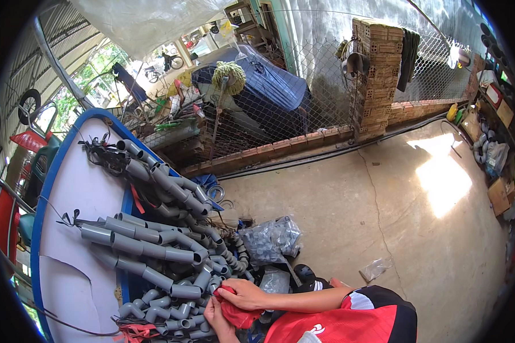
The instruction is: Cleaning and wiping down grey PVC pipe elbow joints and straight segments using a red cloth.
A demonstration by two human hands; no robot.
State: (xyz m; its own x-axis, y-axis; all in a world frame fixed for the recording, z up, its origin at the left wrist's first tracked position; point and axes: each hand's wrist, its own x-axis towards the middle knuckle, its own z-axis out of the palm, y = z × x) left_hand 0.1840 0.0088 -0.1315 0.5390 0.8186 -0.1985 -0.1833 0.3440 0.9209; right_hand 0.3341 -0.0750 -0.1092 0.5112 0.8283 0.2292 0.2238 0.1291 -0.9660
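Observation:
My right hand (245,295) grips a red cloth (239,314), with its thumb near a grey plastic pipe fitting (214,284). Just below it, my left hand (218,318) pinches the edge of the same cloth. The fitting shows at the fingertips of both hands; how far the cloth wraps it is hidden by my fingers. Beside my hands, strings of grey pipe couplings (152,248) hang in rows on black ties. Loose grey elbow fittings (156,313) are heaped under them, next to a red tie strip (139,332).
A white board with a blue rim (64,231) stands at left. Clear plastic bags of grey fittings (270,240) rest on the concrete floor (326,206). Behind run a chain-link fence (326,85) and a brick pillar (375,77). Stacked goods (500,193) line the right side.

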